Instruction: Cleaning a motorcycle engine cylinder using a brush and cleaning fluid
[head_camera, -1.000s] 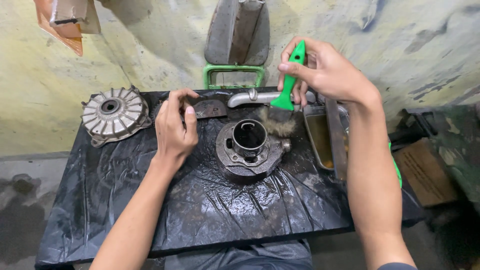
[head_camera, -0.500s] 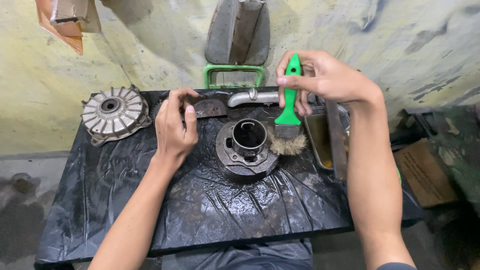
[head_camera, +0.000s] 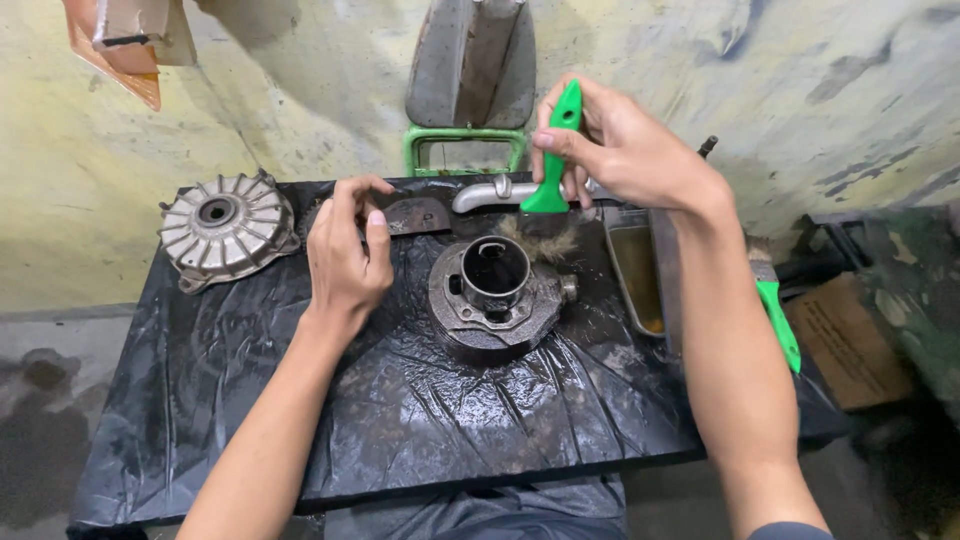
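My right hand (head_camera: 625, 150) grips a green-handled brush (head_camera: 553, 160) upright, its dirty bristles touching the far rim of a round dark metal engine part (head_camera: 492, 295) with an open bore. That part sits in the middle of a table covered in wet black plastic sheet (head_camera: 400, 420). My left hand (head_camera: 345, 255) hovers left of the part with fingers curled and thumb meeting the fingertips; I cannot see anything in it. Just beyond it lies a flat rusty metal piece (head_camera: 415, 215).
A finned grey metal cover (head_camera: 225, 228) lies at the table's far left. A curved silver pipe (head_camera: 490, 192) lies at the back. A rectangular tray of brownish liquid (head_camera: 635, 275) stands right, with a second green brush (head_camera: 775, 305) beyond. A cardboard box (head_camera: 845, 340) sits on the right.
My right hand lowered the brush onto the part's right side, then shifted it left and up to the far rim. My left hand stayed in place.
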